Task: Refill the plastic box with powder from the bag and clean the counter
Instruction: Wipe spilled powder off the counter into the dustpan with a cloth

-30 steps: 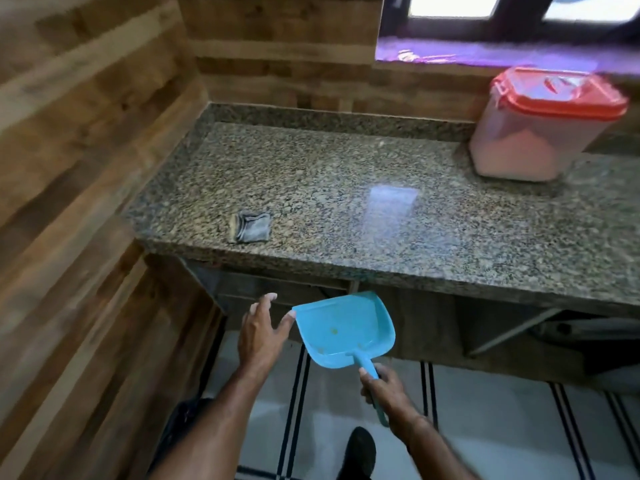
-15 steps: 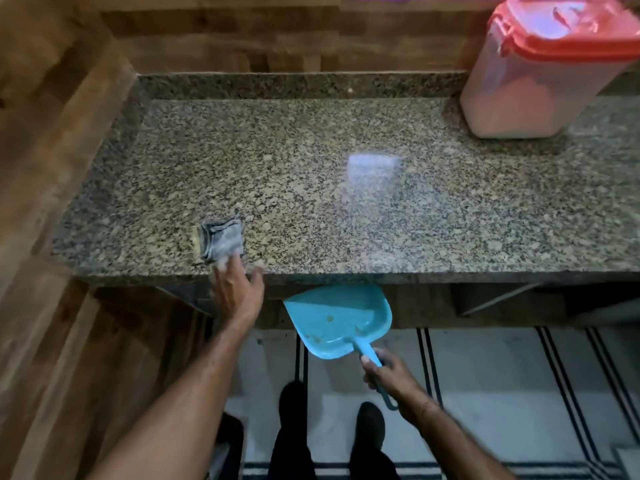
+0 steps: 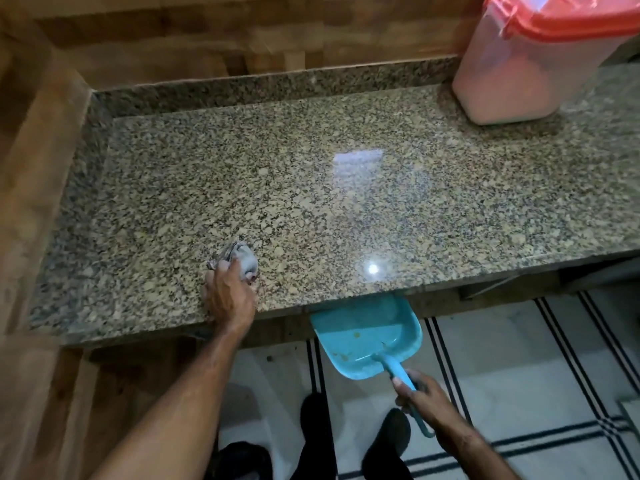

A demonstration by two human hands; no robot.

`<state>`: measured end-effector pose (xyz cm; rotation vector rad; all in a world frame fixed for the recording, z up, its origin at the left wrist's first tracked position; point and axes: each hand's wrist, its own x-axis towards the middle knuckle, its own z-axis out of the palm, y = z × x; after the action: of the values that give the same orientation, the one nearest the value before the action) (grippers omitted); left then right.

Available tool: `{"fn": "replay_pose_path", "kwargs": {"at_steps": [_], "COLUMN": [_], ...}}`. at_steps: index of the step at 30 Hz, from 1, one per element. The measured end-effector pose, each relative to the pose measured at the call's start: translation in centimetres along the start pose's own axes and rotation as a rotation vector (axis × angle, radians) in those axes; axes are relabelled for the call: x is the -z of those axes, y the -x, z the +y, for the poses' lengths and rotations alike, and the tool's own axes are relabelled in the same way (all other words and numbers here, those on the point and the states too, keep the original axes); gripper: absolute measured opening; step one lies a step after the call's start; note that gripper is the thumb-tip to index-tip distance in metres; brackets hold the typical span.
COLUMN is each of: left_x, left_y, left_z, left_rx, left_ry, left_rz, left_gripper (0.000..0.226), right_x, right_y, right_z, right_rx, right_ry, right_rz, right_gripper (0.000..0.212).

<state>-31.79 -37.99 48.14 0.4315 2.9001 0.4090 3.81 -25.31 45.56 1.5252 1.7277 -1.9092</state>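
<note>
Left hand (image 3: 230, 296) moved onto cloth (image 3: 244, 259), clutching it on counter (image 3: 346, 209), right hand (image 3: 427, 408) gripping dustpan (image 3: 367, 336)

left hand (image 3: 228, 296), right hand (image 3: 426, 403): bare | forearms (image 3: 180, 403): bare | legs: dark trousers (image 3: 315, 438) | foot: dark shoe (image 3: 242, 460)

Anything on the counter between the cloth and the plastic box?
Head view: nothing; the counter is bare from the cloth to the plastic box.
</note>
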Motion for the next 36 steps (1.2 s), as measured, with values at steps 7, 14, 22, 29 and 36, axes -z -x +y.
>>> {"fn": "replay_pose_path", "kwargs": {"at_steps": [7, 14, 22, 29, 36], "left_x": [-0.8, -1.4, -2.9, -6.6, -6.6], "left_y": [-1.5, -1.2, -1.1, 4.1, 5.1], "left_z": [0.3, 1.6, 2.9, 12.5, 21.6], "left_rx": [-0.074, -0.092, -0.072, -0.144, -0.195], "left_ry": [0.001, -0.093, 0.049, -0.032, 0.363], "left_rz": [-0.054, 0.016, 0.021, -0.002, -0.104], "left_gripper": [0.085, 0.051, 0.049, 0.063, 0.036], "right_x": [-0.1, 0.4, 1.6, 3.3, 7.1], "right_y": [0.4, 0.5, -0.4, -1.7, -1.7], "right_z": [0.1, 1.2, 2.1, 2.2, 2.4], "right_rx": [0.014, 0.007, -0.013, 0.002, 0.020], "right_ry": [-0.071, -0.134, -0.135, -0.115, -0.099], "right_rz": [0.043, 0.053, 0.063, 0.020, -0.014], "right_gripper": [0.013, 0.014, 0.014, 0.015, 0.015]}}
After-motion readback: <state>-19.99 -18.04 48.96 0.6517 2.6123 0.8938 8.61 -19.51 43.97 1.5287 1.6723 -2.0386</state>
